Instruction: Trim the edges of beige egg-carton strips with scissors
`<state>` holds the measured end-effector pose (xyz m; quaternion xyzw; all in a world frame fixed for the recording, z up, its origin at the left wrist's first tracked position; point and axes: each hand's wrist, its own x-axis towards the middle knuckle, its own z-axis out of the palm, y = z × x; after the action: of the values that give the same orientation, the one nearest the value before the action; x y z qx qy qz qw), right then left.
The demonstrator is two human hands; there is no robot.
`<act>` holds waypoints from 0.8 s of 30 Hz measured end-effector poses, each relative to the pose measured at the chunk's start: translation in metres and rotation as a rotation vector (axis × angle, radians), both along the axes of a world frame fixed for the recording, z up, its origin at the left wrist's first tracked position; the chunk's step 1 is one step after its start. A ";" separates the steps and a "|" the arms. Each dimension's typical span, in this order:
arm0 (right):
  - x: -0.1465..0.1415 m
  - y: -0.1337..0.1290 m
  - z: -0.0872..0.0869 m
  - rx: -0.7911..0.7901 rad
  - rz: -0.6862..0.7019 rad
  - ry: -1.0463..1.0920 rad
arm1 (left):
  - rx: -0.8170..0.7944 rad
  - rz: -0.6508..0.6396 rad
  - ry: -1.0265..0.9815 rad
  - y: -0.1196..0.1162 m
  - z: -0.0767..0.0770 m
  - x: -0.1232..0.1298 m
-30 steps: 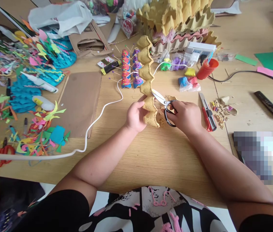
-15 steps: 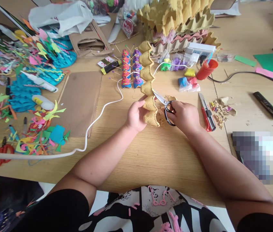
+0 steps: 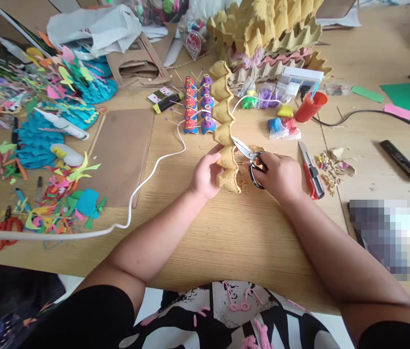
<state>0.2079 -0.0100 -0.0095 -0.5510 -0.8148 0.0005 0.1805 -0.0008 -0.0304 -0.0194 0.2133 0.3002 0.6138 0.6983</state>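
Observation:
My left hand (image 3: 208, 174) grips the lower part of a long yellow egg-carton strip (image 3: 223, 107), thumb on its left side and some fingers hidden behind it. My right hand (image 3: 283, 177) is closed on the black handles of a pair of scissors (image 3: 251, 156). The blades point up and left and touch the strip's right edge just above my left hand. Carton scraps (image 3: 244, 177) lie under the scissors. Beyond the strip's left side stand a red-and-blue painted carton row (image 3: 190, 106) and a purple-and-blue one (image 3: 207, 104).
A white cable (image 3: 157, 162) crosses the table at left. A utility knife (image 3: 312, 172) and shavings (image 3: 332, 169) lie right of my right hand, below a red cup (image 3: 311, 106). Paper cuttings (image 3: 55, 203) and cardboard (image 3: 118, 155) are at left; stacked egg trays (image 3: 263, 29) stand behind.
The scissor blades look slightly wider apart. The strip and both hands have barely moved, and the whole view has shifted slightly.

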 end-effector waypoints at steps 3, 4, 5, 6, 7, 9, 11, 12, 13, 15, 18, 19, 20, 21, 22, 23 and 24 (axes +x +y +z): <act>0.000 0.001 0.000 0.005 0.012 0.017 | -0.009 0.010 0.011 0.000 -0.002 -0.001; 0.000 0.001 0.000 0.004 0.016 0.017 | -0.013 0.007 0.013 0.000 -0.002 -0.001; 0.000 0.001 0.001 0.005 0.017 0.014 | -0.014 0.001 0.011 0.000 -0.003 -0.001; -0.001 0.001 0.002 0.008 0.016 0.010 | -0.011 -0.008 0.005 0.000 -0.003 -0.002; -0.001 0.001 0.003 0.011 0.013 0.003 | -0.005 -0.018 -0.004 0.000 -0.003 -0.002; -0.002 0.000 0.004 0.015 0.001 -0.013 | 0.007 -0.033 -0.019 0.000 -0.003 -0.002; -0.002 -0.001 0.005 0.016 -0.014 -0.029 | 0.009 -0.038 -0.014 0.000 -0.003 -0.002; -0.002 -0.001 0.006 0.019 -0.024 -0.035 | 0.010 -0.037 -0.005 0.000 -0.002 -0.002; -0.002 -0.002 0.006 0.022 -0.035 -0.041 | 0.011 -0.032 0.006 0.000 -0.002 -0.001; -0.002 -0.002 0.006 0.030 -0.050 -0.046 | 0.021 -0.020 0.024 0.000 -0.001 0.000; -0.002 -0.003 0.006 0.046 -0.046 -0.038 | 0.053 -0.011 0.046 -0.001 0.001 0.002; -0.001 -0.003 0.006 0.050 -0.041 -0.034 | 0.067 -0.012 0.053 -0.001 0.002 0.002; -0.001 -0.003 0.006 0.054 -0.037 -0.030 | 0.079 -0.014 0.058 -0.001 0.003 0.003; -0.001 -0.003 0.006 0.056 -0.035 -0.027 | 0.084 -0.016 0.062 -0.002 0.003 0.003; -0.001 -0.003 0.005 0.054 -0.033 -0.026 | 0.083 -0.016 0.063 -0.002 0.003 0.004; -0.001 -0.002 0.005 0.049 -0.033 -0.025 | 0.074 -0.015 0.062 -0.002 0.003 0.004; 0.000 -0.002 0.005 0.043 -0.033 -0.026 | 0.063 -0.015 0.060 -0.002 0.003 0.004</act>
<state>0.2074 -0.0125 -0.0043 -0.5603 -0.8077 -0.0271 0.1817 0.0028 -0.0327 -0.0163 0.2555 0.3000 0.6110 0.6866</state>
